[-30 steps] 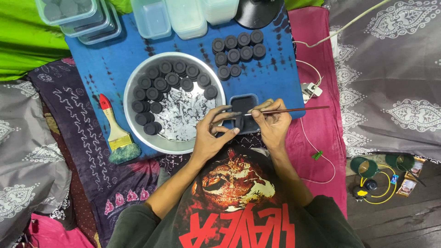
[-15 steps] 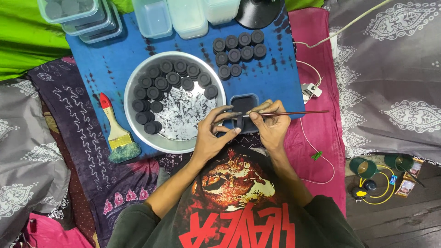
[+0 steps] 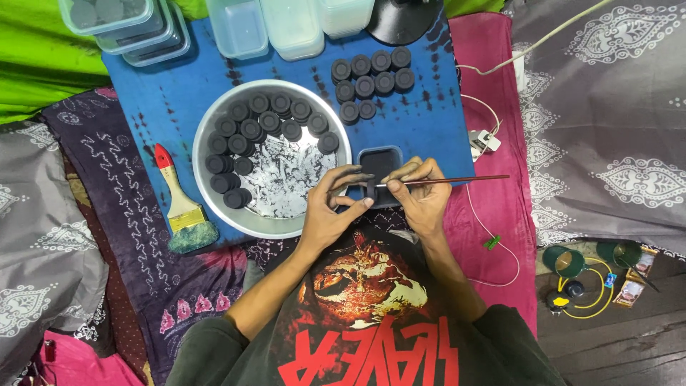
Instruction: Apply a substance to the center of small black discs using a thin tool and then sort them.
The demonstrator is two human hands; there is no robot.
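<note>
My left hand [image 3: 330, 214], fingers [image 3: 350, 176] pinched on a small black disc [image 3: 371, 190] over the dark tray [image 3: 379, 161] | my right hand [image 3: 421, 193], fingers clamped on a thin brush [image 3: 457, 179], tip at the disc | metal bowl [image 3: 214, 186] of black discs just left | blue cloth [image 3: 171, 107] beneath.

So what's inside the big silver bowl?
The silver bowl holds dark round discs stacked in an arc along its far and left sides. Black smears cover the bare middle. The left hand hides part of the near right rim.
</note>
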